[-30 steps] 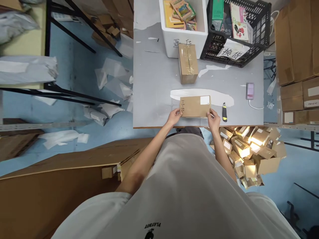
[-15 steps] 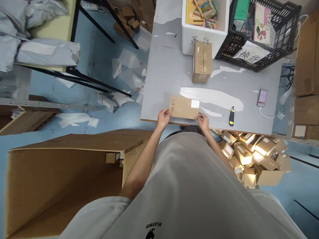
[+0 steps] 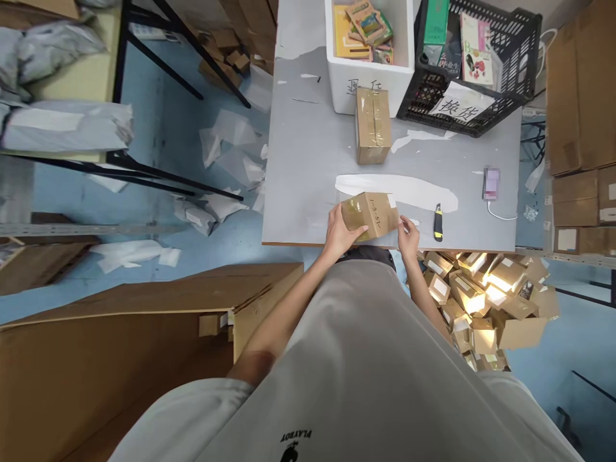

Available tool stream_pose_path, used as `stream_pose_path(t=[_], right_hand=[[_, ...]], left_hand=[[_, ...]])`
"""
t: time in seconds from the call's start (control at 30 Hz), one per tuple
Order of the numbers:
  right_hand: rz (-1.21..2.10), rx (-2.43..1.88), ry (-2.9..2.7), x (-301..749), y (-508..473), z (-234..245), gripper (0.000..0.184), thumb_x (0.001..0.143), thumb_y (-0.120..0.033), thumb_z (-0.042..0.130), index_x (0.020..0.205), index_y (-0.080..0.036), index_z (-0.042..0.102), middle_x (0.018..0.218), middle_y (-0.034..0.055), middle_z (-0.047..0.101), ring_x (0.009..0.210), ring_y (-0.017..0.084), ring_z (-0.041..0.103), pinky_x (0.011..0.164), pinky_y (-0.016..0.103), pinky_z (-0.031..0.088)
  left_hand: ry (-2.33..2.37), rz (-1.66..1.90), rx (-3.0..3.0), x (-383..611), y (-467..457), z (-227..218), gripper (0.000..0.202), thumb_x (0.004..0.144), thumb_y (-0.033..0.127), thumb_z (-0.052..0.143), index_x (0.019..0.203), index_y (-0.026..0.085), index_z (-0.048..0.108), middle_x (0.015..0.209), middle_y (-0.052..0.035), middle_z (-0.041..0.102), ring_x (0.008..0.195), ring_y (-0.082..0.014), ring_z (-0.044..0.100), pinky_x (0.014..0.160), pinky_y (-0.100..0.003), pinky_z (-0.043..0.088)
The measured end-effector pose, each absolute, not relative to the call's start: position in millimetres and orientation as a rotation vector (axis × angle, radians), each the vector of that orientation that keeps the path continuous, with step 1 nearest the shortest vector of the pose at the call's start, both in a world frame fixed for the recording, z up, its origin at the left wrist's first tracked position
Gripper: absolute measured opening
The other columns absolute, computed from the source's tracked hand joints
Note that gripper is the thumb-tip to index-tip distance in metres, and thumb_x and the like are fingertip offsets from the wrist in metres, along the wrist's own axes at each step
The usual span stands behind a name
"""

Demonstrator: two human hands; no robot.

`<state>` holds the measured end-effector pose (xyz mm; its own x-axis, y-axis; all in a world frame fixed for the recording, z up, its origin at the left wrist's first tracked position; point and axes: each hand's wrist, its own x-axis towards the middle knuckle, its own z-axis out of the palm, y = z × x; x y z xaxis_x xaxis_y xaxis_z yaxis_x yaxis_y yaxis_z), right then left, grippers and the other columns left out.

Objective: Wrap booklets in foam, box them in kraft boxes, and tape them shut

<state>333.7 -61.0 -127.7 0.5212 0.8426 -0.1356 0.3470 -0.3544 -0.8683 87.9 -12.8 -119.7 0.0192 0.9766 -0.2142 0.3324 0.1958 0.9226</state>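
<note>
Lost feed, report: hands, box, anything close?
Left hand gripping small box, right hand at its right end. Tilted at table edge. Utility knife just right, apart.

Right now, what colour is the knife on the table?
The knife is black and yellow; the head view shows it.

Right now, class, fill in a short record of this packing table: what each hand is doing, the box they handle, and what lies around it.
Left hand: grips the near-left end of the small cardboard box
Right hand: at the box's right end; contact unclear
Box state: tilted, handwritten numbers on top, by the near edge of the table
Right of box: utility knife; phone on a cable
Behind: taped box, white bin, black crate
Floor: pile of small boxes
</note>
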Motion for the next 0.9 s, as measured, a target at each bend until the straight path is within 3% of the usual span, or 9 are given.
stream_pose_path(t=[0.13,0.23,0.33,0.53,0.7,0.9], right_hand=[[0.841,-1.872,-1.089,319,-62,-96,0.075,0.098,-0.079,0.066,0.139,-0.017,0.079,0.148,0.0206,0.078,0.137,0.036,0.075,0.121,0.055,0.060],[0.864,-1.842,-1.242,309,-60,-82,0.072,0.097,-0.078,0.074,0.143,-0.023,0.080,0.155,0.0155,0.075,0.147,0.036,0.069,0.130,0.055,0.053],[0.931,-1.766,-1.270,300,-57,-81,0.072,0.098,-0.077,0.072,0.147,-0.023,0.079,0.158,0.0133,0.073,0.147,0.034,0.070,0.128,0.053,0.056],[1.109,-1.724,-1.278,269,-50,-107,0.076,0.098,-0.079,0.069,0.147,-0.022,0.078,0.145,0.0140,0.080,0.120,0.034,0.083,0.112,0.053,0.067],[1.114,-1.760,-1.320,253,-48,-116,0.077,0.097,-0.078,0.070,0.147,-0.021,0.077,0.147,0.0180,0.078,0.116,0.037,0.084,0.112,0.056,0.067],[1.261,-1.629,-1.138,288,-51,-113,0.081,0.089,-0.080,0.077,0.143,-0.019,0.078,0.147,0.0145,0.080,0.122,0.035,0.083,0.110,0.052,0.068]], left_hand=[[1.344,0.801,0.993,102,-6,-134,0.089,0.083,0.035,0.097,0.159,0.021,0.053,0.165,-0.0221,0.059,0.149,-0.0375,0.065,0.126,-0.056,0.055],[1.228,0.818,0.966,101,-4,-134,0.066,0.086,0.029,0.090,0.146,0.018,0.064,0.154,-0.0182,0.071,0.136,-0.0327,0.074,0.122,-0.052,0.059],[1.317,0.854,1.077,89,-7,-126,0.064,0.086,0.026,0.088,0.146,0.020,0.069,0.152,-0.0156,0.070,0.125,-0.0298,0.077,0.115,-0.049,0.064],[1.477,0.906,1.262,51,-12,-116,0.062,0.090,0.030,0.082,0.150,0.020,0.072,0.147,-0.0148,0.069,0.118,-0.0269,0.077,0.104,-0.042,0.068],[1.430,0.897,1.099,30,-13,-124,0.062,0.090,0.037,0.085,0.149,0.021,0.073,0.153,-0.0146,0.072,0.122,-0.0285,0.076,0.106,-0.044,0.068],[1.427,0.849,0.845,32,-14,-161,0.049,0.103,0.053,0.073,0.140,0.021,0.077,0.156,-0.0147,0.073,0.144,-0.0321,0.070,0.121,-0.048,0.059]])
